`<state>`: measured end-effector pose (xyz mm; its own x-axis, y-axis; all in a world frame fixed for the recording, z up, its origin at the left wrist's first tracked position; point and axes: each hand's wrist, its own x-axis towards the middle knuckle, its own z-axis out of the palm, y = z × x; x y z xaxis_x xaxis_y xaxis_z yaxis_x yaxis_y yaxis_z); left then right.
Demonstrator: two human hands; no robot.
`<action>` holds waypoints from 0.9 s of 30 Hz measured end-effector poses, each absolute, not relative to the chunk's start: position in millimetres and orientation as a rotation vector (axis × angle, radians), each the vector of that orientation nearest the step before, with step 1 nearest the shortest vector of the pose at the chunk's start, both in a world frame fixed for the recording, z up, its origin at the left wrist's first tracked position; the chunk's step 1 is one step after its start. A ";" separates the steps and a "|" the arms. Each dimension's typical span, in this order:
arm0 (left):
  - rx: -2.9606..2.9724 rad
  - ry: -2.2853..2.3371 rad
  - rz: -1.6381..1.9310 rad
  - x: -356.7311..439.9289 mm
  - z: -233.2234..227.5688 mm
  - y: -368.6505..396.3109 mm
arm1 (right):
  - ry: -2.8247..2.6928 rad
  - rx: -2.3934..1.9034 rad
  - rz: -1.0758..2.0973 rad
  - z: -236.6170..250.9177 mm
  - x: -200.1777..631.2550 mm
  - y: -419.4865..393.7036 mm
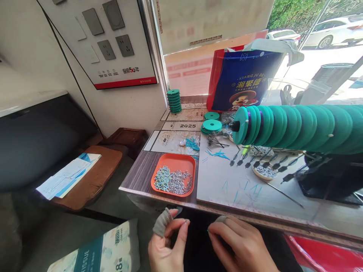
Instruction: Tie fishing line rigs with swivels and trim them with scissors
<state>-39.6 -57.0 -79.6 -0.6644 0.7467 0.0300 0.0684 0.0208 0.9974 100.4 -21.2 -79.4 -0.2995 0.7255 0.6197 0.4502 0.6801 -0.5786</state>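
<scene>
My left hand (164,241) pinches a tiny metal piece (185,221) below the counter (136,177) edge; my right hand (241,245) pinches something thin. I fear the piece may slip and drop.

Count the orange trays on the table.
1: the orange tray of small metal parts sits at the table's near left edge, ahead of the left hand. None other shows.

The near tray (173,161) was smooth orange plastic holding shiny metal pieces (173,181). The table (141,172) showed matt wood grain. The green discs (297,128) at right looked matt, foam-like. The far bag (241,85) was glossy. A grey cloth sleeve (162,223) covered the left hand's (166,245) finger.
</scene>
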 end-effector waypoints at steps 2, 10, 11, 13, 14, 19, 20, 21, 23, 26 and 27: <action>1.122 1.917 1.724 -36.9 -81.5 -58.1 | -1.974 -0.897 0.394 -76.6 100.1 -19.7; 1.934 1.816 1.766 -23.9 -78.2 -47.9 | -1.903 -0.908 0.659 -74.0 102.4 -16.6; 1.957 1.794 1.759 -23.6 -78.8 -47.0 | -1.909 -0.915 0.672 -73.5 103.5 -16.4; 1.994 1.775 1.765 -23.3 -81.4 -46.1 | -1.917 -0.935 0.666 -72.3 105.8 -15.8; 2.007 1.767 1.770 -23.1 -83.2 -45.9 | -1.914 -0.944 0.647 -71.9 106.7 -15.5; 2.006 1.668 1.757 -17.6 -90.7 -43.4 | -1.917 -0.973 0.606 -72.6 111.5 -14.3; 1.994 1.636 1.754 -15.3 -91.1 -42.5 | -1.930 -0.983 0.616 -72.6 113.0 -14.2; 1.980 1.601 1.749 -12.8 -91.2 -41.7 | -1.945 -0.992 0.615 -72.3 114.9 -14.0; 1.966 1.552 1.720 -7.7 -90.8 -40.7 | -1.982 -1.008 0.567 -70.2 119.9 -12.6; 1.991 1.565 1.640 -2.3 -90.5 -41.0 | -1.990 -1.062 0.423 -63.7 129.8 -6.4; 2.012 1.573 1.611 -1.9 -90.5 -41.3 | -1.977 -1.098 0.384 -61.1 133.3 -3.3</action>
<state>-1.9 -41.3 -90.5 -0.1077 0.7565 0.6450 0.6267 -0.4520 0.6348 133.3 -3.3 -61.1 -0.2809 0.8110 0.5132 0.5602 0.5727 -0.5985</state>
